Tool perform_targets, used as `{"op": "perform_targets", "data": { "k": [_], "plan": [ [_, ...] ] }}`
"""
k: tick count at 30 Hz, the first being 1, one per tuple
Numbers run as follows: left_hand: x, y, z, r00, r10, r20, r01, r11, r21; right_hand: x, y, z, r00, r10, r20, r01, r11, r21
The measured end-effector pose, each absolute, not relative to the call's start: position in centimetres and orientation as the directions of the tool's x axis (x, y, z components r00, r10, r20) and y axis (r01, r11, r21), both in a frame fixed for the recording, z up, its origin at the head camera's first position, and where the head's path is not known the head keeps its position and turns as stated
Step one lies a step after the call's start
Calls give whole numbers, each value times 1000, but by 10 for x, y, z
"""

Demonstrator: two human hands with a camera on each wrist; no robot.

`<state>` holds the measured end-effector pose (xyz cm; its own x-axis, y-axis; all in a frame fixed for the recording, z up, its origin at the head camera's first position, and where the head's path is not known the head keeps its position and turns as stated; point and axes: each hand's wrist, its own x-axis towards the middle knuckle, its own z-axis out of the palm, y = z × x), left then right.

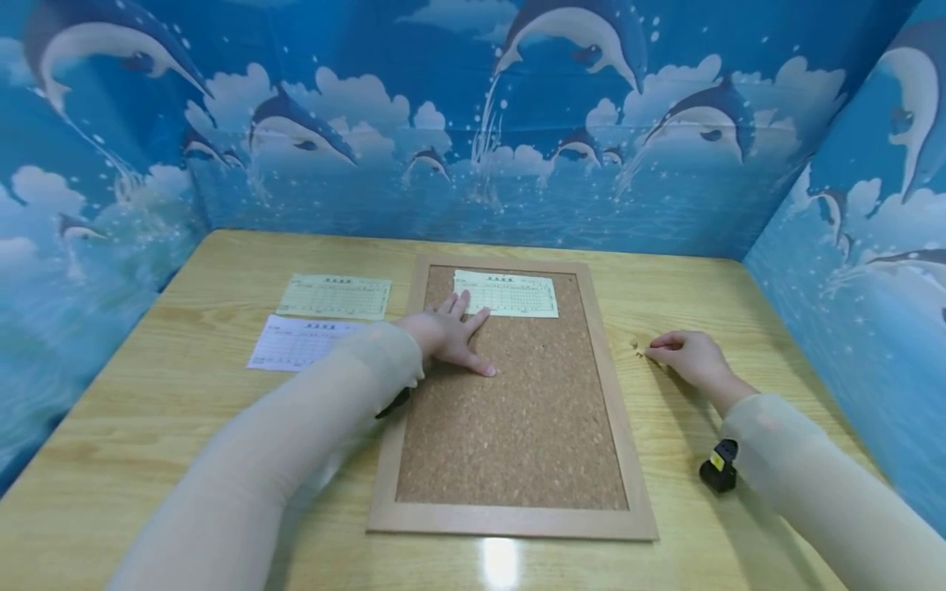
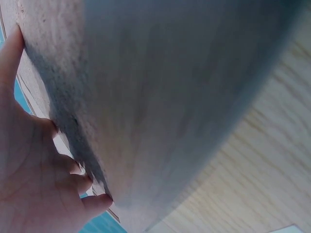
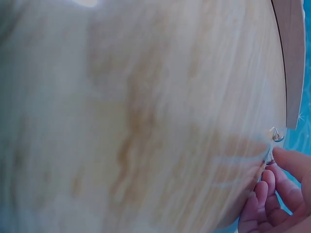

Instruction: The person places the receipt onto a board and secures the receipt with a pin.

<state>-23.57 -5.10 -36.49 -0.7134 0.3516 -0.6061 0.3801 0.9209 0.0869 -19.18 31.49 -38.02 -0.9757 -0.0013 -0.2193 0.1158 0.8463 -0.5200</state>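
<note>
A cork board (image 1: 510,410) with a wooden frame lies flat on the table. Across its top rests a pale green printed slip (image 1: 517,295). My left hand (image 1: 454,332) is spread over the board's upper left, fingertips on the slip's lower left edge and thumb on the cork. To the right of the board, my right hand (image 1: 691,357) reaches down to the tabletop. Its thumb and forefinger pinch a small metal thumbtack (image 3: 269,156), mostly covered by the fingertips. Another shiny tack (image 3: 277,135) lies just beyond them, one of several small gold tacks (image 1: 636,349).
Left of the board, a second green slip (image 1: 336,297) lies above a white printed slip (image 1: 296,341), which the left sleeve partly covers. The wooden table (image 1: 148,394) is enclosed by a blue dolphin-print curtain (image 1: 458,123) at the back and sides.
</note>
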Motion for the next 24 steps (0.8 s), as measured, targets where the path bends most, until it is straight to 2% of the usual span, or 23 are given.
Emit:
{"op": "perform_targets", "data": {
  "k": [17, 24],
  "plan": [
    [-245, -51, -376, -715, 346, -608, 375, 923, 85, -196, 320, -381, -971, -89, -224, 52, 830, -555],
    [-239, -50, -367, -713, 345, -610, 370, 925, 90, -196, 321, -379, -970, -97, -221, 40, 840, -541]
  ]
}}
